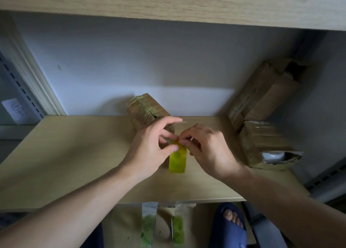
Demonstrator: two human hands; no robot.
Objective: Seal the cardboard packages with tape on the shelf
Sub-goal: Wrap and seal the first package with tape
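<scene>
i see both hands over the shelf [78, 154]: left hand [149, 146] and right hand [207, 148] each pinch the yellow tape [177, 159], fingers clamped on it, just near of the middle box [148, 109].

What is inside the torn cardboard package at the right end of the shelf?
Through the torn end of the cardboard package, on the shelf, a white rounded object shows. Cardboard covers the rest of it, so I cannot say what it is.
</scene>
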